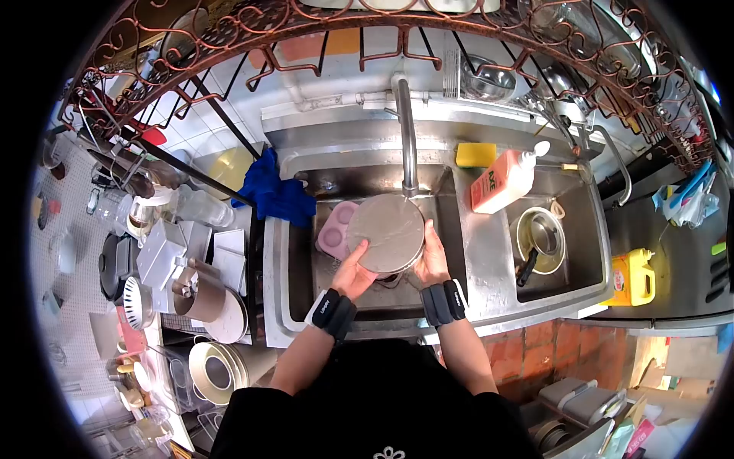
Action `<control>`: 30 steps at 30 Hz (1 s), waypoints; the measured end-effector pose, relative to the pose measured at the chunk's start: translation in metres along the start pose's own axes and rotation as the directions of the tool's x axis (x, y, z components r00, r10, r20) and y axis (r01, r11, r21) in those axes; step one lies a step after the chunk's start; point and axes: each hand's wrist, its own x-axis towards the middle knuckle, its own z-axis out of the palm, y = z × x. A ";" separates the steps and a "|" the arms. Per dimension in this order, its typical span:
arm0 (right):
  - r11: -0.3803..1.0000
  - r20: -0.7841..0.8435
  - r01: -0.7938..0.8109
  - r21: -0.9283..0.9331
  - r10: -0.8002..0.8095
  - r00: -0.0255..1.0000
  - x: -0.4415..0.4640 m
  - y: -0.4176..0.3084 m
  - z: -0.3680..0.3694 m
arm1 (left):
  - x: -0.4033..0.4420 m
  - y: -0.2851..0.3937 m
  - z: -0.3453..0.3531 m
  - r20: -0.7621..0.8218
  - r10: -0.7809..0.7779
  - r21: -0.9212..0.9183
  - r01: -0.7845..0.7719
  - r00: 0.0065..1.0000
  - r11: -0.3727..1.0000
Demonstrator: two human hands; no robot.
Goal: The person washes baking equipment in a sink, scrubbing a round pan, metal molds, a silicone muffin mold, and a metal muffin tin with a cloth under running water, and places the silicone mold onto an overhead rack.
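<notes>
Both of my hands hold a round grey disc [387, 232] by its edges, over the left sink basin [306, 279] and below the tap [407, 138]. Its broad face looks wet; whether it is a lid or the base of a pan, I cannot tell. My left hand [353, 274] grips the lower left edge with the thumb on top. On the right edge is my right hand [433, 258], its thumb side up and its other fingers partly hidden. A pink mould with round cups [335, 229] lies in the basin, partly behind the disc.
A pink soap bottle [505, 182] and yellow sponge [475, 155] stand right of the tap. The right basin holds a pot [541, 240]. Blue cloth [274, 191] drapes the left rim. A yellow jug [631, 277] stands far right. A metal rack [367, 27] arches overhead.
</notes>
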 end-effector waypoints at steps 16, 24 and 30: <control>-0.301 0.610 0.532 -0.791 -0.343 0.714 -0.014 -0.020 0.039 | 0.019 -0.001 0.034 0.088 0.132 0.066 -0.138 0.987 0.988; -0.167 0.680 0.662 -0.731 -0.258 0.686 -0.014 -0.006 0.047 | 0.046 -0.010 0.008 -0.041 0.244 0.083 -0.240 0.969 0.967; -0.111 0.580 0.579 -0.808 -0.319 0.749 -0.007 -0.016 0.028 | 0.018 -0.010 0.065 -0.096 0.334 0.094 -0.325 0.938 0.941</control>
